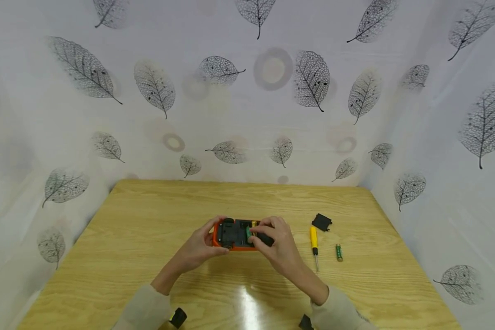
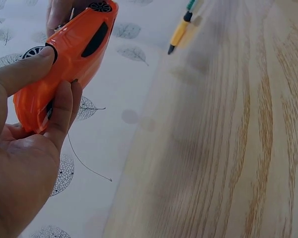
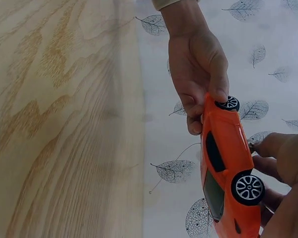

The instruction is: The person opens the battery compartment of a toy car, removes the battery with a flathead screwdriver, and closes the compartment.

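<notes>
An orange toy car [image 1: 221, 244] is held upside down over the table, its black underside and battery compartment facing up. My left hand [image 1: 198, 247] grips one end of it, the thumb along its side by a wheel; the left wrist view shows the fingers curled round the orange body [image 2: 74, 64]. At the compartment my right hand [image 1: 281, 247] pinches a green battery [image 1: 249, 233] between thumb and fingers. Beside that battery a gold-coloured battery end [image 1: 254, 224] shows, partly covered by the fingers. The right wrist view shows the car's side and wheels, but not the battery.
Right of the hands, a yellow-handled screwdriver [image 1: 314, 238] lies on the wooden table [image 1: 148, 206]. A loose green battery [image 1: 339, 252] and a small black cover [image 1: 322, 222] lie close to it. Leaf-patterned sheeting [image 1: 239, 119] hangs behind the table and at both sides.
</notes>
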A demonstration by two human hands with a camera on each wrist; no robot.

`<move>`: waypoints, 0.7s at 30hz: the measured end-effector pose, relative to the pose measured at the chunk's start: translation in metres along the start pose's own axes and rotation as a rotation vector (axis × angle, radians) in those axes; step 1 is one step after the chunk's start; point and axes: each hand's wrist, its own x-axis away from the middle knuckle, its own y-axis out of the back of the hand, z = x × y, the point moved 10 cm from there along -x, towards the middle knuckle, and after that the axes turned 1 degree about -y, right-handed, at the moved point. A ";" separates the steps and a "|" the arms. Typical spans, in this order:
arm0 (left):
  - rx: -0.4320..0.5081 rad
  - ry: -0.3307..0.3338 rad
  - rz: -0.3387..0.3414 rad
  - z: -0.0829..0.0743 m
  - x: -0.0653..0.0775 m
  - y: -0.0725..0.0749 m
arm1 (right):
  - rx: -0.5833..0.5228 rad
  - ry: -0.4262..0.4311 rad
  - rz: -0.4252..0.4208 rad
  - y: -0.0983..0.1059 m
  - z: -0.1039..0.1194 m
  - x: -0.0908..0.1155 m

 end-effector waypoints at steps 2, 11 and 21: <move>0.001 -0.002 -0.001 -0.001 0.000 0.000 | 0.012 0.040 0.012 -0.002 0.002 0.000; 0.012 -0.001 0.002 0.000 0.000 0.001 | 0.050 0.155 0.065 -0.005 0.009 -0.001; 0.011 -0.003 -0.002 -0.001 0.002 0.003 | 0.032 0.166 0.169 -0.010 0.011 -0.003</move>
